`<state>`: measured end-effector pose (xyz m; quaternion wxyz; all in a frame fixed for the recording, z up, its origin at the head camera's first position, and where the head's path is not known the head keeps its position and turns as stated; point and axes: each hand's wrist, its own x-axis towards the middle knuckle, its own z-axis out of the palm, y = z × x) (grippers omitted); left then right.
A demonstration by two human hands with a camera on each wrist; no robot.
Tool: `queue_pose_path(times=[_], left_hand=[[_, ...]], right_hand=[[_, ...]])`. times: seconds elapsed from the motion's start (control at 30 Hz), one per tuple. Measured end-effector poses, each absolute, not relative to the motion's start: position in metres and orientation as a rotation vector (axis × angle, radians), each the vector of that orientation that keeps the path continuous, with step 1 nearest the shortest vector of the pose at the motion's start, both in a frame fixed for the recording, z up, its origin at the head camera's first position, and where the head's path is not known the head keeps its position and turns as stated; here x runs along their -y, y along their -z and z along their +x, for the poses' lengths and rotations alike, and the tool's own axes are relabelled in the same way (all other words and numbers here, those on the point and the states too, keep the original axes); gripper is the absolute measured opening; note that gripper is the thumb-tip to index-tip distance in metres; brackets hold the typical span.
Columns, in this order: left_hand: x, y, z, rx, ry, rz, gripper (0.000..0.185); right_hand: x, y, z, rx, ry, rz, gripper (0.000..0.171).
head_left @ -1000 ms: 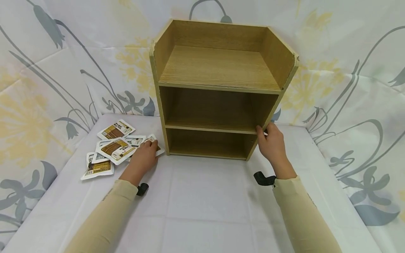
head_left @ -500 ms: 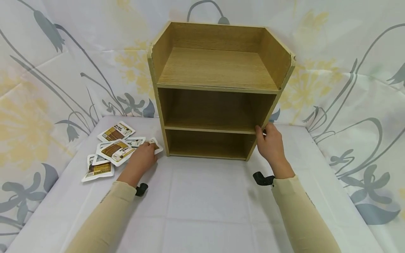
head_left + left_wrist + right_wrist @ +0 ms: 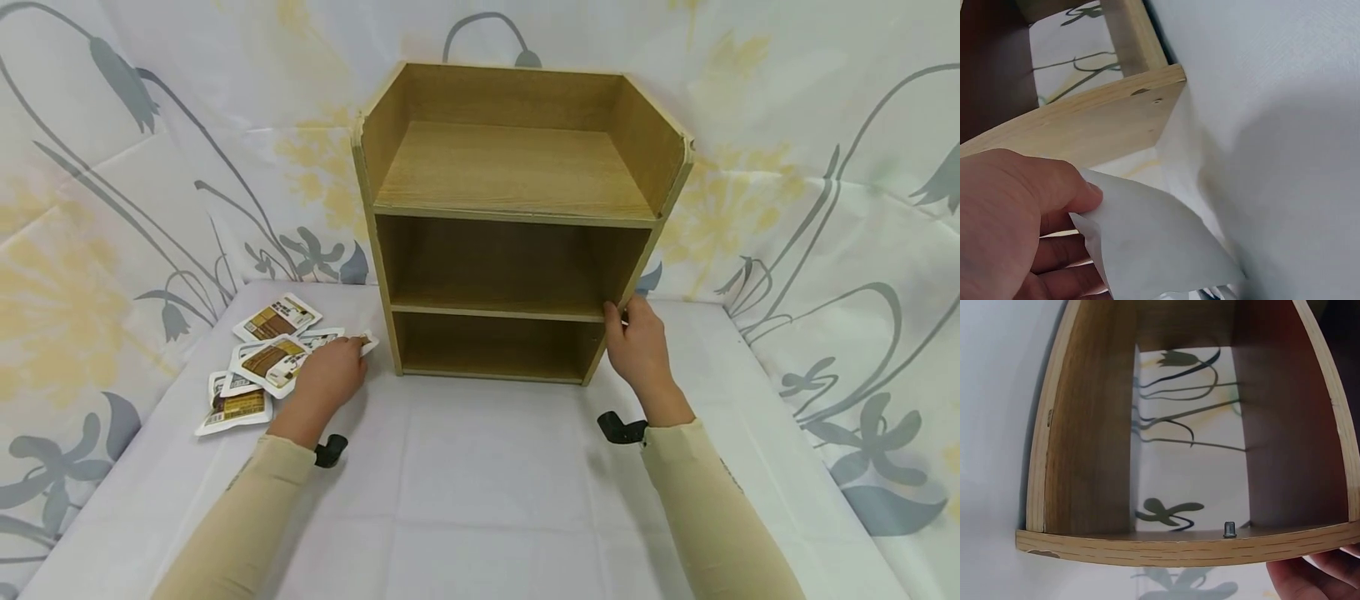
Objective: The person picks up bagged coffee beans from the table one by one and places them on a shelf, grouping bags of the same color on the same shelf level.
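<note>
A wooden three-tier shelf (image 3: 517, 179) stands at the back of the table, all tiers bare. My right hand (image 3: 636, 343) grips its right side panel at the middle tier, thumb on the front edge; the right wrist view shows fingertips (image 3: 1313, 575) under the panel's edge (image 3: 1179, 547). My left hand (image 3: 330, 375) pinches a white packet (image 3: 366, 342) beside the shelf's lower left corner; in the left wrist view the packet (image 3: 1147, 244) is lifted at one corner between my fingers (image 3: 1016, 219). Several brown-and-white packets (image 3: 273, 354) lie in a loose pile to the left.
A white cloth covers the table (image 3: 480, 500). Floral fabric walls (image 3: 112, 208) close in the left, back and right sides. Black wrist camera mounts (image 3: 618, 428) sit near both cuffs.
My left hand has drawn slightly left and back with the packet's corner now raised. The right hand stays on the shelf's side. The head view has tipped a little.
</note>
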<state>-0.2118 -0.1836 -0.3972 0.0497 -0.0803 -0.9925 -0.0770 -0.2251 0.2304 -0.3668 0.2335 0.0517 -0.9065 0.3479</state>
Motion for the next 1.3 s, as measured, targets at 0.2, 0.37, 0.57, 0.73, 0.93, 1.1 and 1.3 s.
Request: queue_pose_path(times=[0.2, 0.37, 0.57, 0.73, 0.93, 1.1, 1.3], left_hand=[[0.188, 0.389, -0.208, 2.985, 0.267, -0.226, 0.026], [0.19, 0.381, -0.204, 2.974, 0.275, -0.21, 0.032], [0.195, 0.373, -0.197, 2.918, 0.301, -0.215, 0.035], [0.198, 0.361, -0.19, 2.888, 0.346, -0.214, 0.035], [0.2, 0.345, -0.184, 2.89, 0.385, -0.17, 0.036], [0.202, 0.335, -0.178, 2.867, 0.39, -0.179, 0.036], [0.201, 0.32, -0.17, 2.802, 0.362, -0.21, 0.034]], right_hand=[[-0.23, 0.368, -0.225, 2.479, -0.954, 0.147, 0.039], [-0.23, 0.37, -0.225, 2.472, -0.953, 0.141, 0.038], [-0.23, 0.371, -0.225, 2.478, -0.951, 0.137, 0.04], [-0.23, 0.371, -0.226, 2.46, -0.943, 0.148, 0.038], [-0.231, 0.372, -0.226, 2.452, -0.934, 0.155, 0.039], [-0.231, 0.371, -0.226, 2.447, -0.94, 0.156, 0.038], [-0.23, 0.372, -0.225, 2.462, -0.936, 0.15, 0.038]])
